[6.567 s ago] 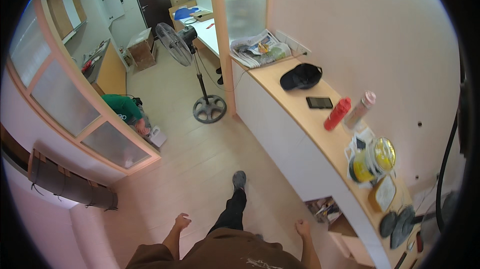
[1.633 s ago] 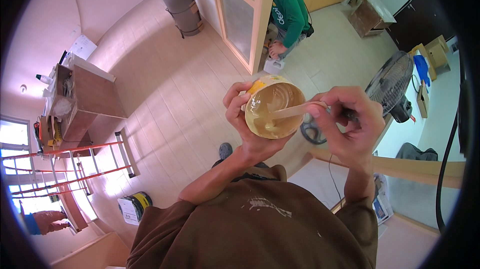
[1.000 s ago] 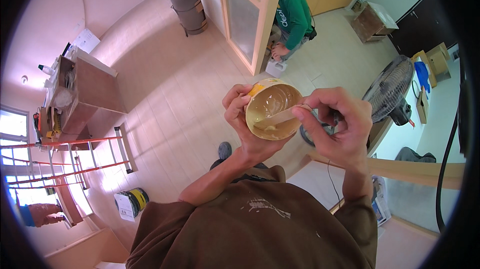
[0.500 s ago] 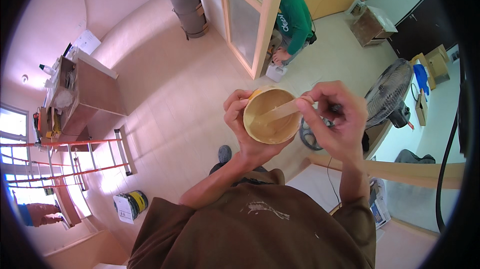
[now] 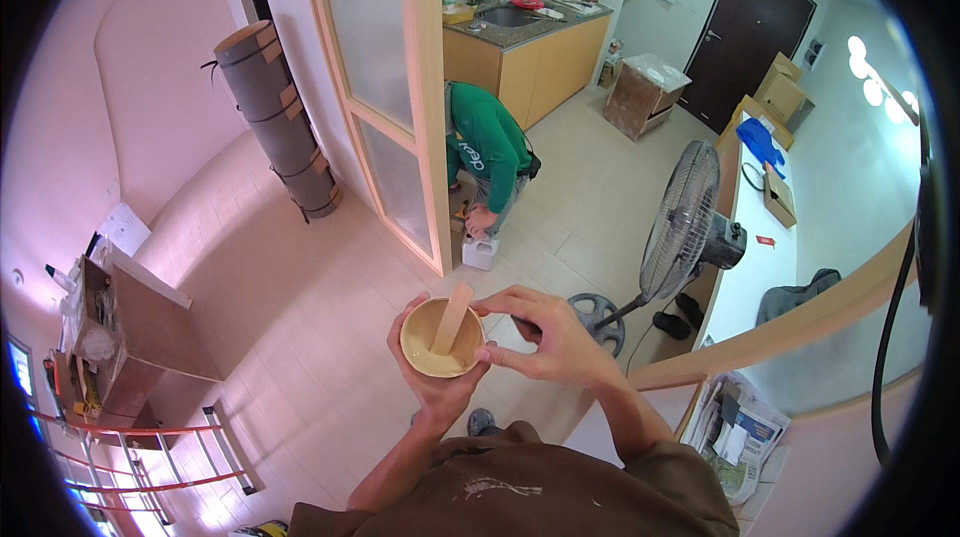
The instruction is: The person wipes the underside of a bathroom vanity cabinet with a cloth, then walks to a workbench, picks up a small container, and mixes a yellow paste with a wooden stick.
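Note:
My left hand (image 5: pixel 438 399) is wrapped round a small round tub (image 5: pixel 412 362) of tan paste, keeping it up in front of me. A flat wooden stick (image 5: pixel 456 315) stands in the paste, leaning toward the far rim, with no fingers on it. My right hand (image 5: pixel 555 335) is at the tub's right side, thumb and forefinger touching or very near its rim. Tucked in its curled fingers is a narrow dark thing (image 5: pixel 525 328); the rest of it is hidden, so its kind is unclear.
Ahead, a person in a green shirt (image 5: pixel 492 137) bends over a white jug (image 5: pixel 480 253) beside a wood-framed glass partition (image 5: pixel 437 117). A standing fan (image 5: pixel 685 222) is at right. A cabinet (image 5: pixel 150 327) and an orange ladder (image 5: pixel 150 487) lie left; a strapped grey roll (image 5: pixel 280 122) stands beyond.
My right fingers have let go of the wooden stick, which now leans upright in the tub, and moved to the tub's side. My view has tilted up, showing more of the kitchen and door.

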Available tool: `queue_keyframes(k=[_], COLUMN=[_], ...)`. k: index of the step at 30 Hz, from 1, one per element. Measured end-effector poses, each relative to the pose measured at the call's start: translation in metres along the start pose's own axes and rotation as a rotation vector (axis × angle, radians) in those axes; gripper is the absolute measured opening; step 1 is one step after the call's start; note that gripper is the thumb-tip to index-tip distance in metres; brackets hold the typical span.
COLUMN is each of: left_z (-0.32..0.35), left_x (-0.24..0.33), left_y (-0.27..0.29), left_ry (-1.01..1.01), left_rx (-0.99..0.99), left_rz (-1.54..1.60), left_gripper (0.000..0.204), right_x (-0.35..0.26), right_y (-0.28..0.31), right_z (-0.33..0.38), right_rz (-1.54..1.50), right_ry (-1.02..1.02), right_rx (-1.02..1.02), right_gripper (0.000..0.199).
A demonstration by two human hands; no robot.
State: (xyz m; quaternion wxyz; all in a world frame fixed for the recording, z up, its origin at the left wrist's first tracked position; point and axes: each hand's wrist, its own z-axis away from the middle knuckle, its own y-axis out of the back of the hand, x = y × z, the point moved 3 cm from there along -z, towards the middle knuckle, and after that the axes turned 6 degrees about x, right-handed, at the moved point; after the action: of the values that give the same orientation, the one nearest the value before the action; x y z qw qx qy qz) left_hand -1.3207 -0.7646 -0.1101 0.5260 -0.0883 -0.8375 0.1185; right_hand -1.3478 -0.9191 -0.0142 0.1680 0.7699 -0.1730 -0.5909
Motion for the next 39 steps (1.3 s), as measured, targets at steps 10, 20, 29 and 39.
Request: queue_keyframes(k=[10, 20, 29, 39], left_z=[-0.018, -0.124, -0.253, -0.177], left_x=[-0.043, -0.140, -0.162, -0.137], left_y=[-0.010, 0.003, 0.008, 0.047], left_ry=[0.184, 0.104, -0.126, -0.063], left_rx=[-0.203, -0.176, -0.046, 0.570], left_rz=[-0.099, -0.290, -0.286, -0.735], left_gripper=[0.104, 0.094, 0.092, 0.097], right_x=[0.075, 0.188, 0.239, 0.277], right_y=[0.012, 0.013, -0.024, -0.095], right_z=[-0.028, -0.119, -0.216, -0.311], right_rz=[-0.180, 0.036, -0.036, -0.165], right_ry=[-0.046, -0.193, -0.256, 0.143], right_rx=[0.013, 0.308, 0.145, -0.465], right_gripper=[0.056, 0.027, 0.015, 0.019])
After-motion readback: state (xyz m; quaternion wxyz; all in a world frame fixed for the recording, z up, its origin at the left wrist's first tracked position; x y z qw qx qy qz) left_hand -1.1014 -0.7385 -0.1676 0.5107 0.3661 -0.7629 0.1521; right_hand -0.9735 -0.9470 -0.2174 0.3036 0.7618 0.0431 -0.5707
